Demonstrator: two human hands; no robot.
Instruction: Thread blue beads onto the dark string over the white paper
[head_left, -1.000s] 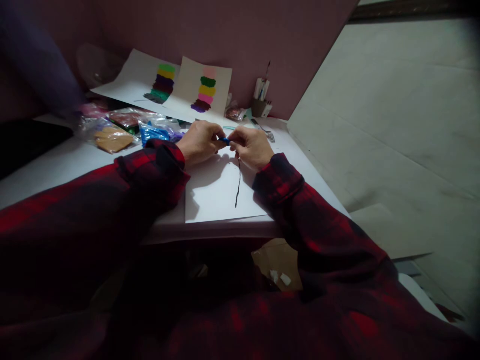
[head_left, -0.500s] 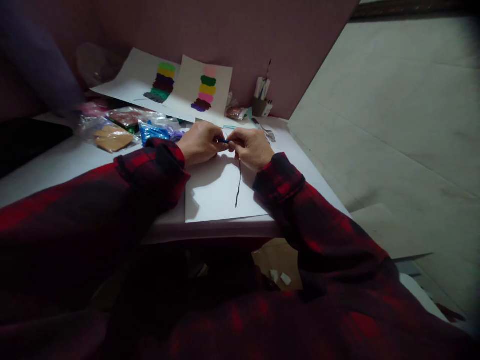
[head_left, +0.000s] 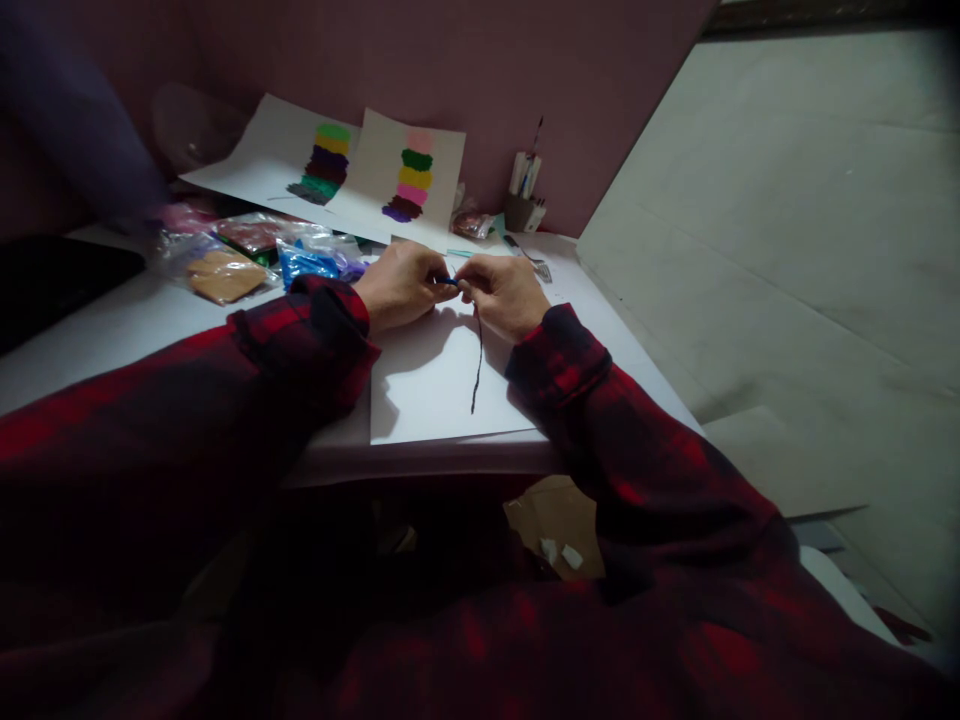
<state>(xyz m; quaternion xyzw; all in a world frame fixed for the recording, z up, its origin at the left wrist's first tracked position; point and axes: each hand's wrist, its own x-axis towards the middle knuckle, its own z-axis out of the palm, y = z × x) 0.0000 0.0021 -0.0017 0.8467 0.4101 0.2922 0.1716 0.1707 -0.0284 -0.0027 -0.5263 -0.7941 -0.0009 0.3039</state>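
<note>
Pinching a small blue soft piece between both sets of fingertips, the left hand and right hand meet just above the white paper sheet on the white tabletop. Both hands are closed narrow on it, thumb vs. forefinger. Can't tell exactly what the blue bit is, prob. clay or a fuzzy wire; it looks light, soft, easy to squash or deform, so a gentle fingertip hold at its two ends suits it. A thin dark line or strand runs down the sheet below the right hand. Clear plastic bags of coloured material lie just left of the hands; two white sheets w/ stacked colour patches lean at the back wall, a small cup of tools near them.
</note>
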